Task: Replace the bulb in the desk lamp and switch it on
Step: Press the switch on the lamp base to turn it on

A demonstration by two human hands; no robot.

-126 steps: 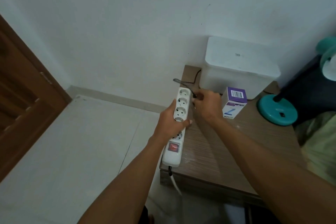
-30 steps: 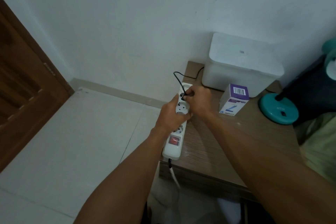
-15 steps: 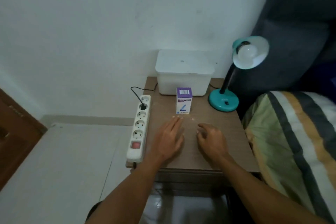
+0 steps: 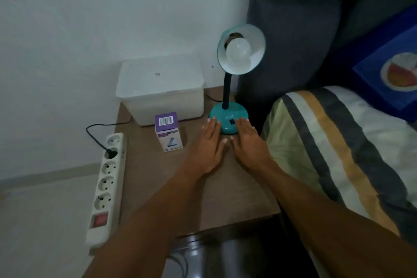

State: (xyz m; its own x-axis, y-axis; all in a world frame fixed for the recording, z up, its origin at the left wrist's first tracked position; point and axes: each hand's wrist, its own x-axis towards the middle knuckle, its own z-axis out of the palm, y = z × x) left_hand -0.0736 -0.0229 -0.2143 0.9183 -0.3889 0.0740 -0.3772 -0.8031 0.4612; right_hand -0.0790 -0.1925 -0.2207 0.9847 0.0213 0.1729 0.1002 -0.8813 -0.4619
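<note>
The desk lamp (image 4: 232, 88) stands at the back right corner of the wooden surface (image 4: 158, 187), its round teal base (image 4: 228, 117) planted flat and its black neck rising to a teal shade that tilts toward the camera. A white bulb (image 4: 238, 54) sits in the shade and is dark. A small black switch (image 4: 232, 122) shows on the front of the base.

Both hands lie flat and palm down on the surface just in front of the base, one to each side of the switch. The left hand (image 4: 206, 149) has its fingers straight and close together, its fingertips reaching the base's left front edge; whether they touch it cannot be told. The right hand (image 4: 250, 144) is likewise open and flat, its fingertips at the base's right front edge. Neither grip is closed on anything, and the thumbs nearly meet in front of the base.

Left of the lamp, a small purple and white box (image 4: 168, 134) stands upright on the surface, near the left hand but apart from it. Behind the box and beside the lamp base sits a white lidded plastic bin (image 4: 161, 90) against the wall.

Farther left of the lamp, a white power strip (image 4: 106, 187) lies along the surface's left edge, with a black plug (image 4: 110, 153) seated in its second socket from the far end and a red rocker switch near its close end. To the right of the lamp is a bed with a striped cover (image 4: 338, 149).
</note>
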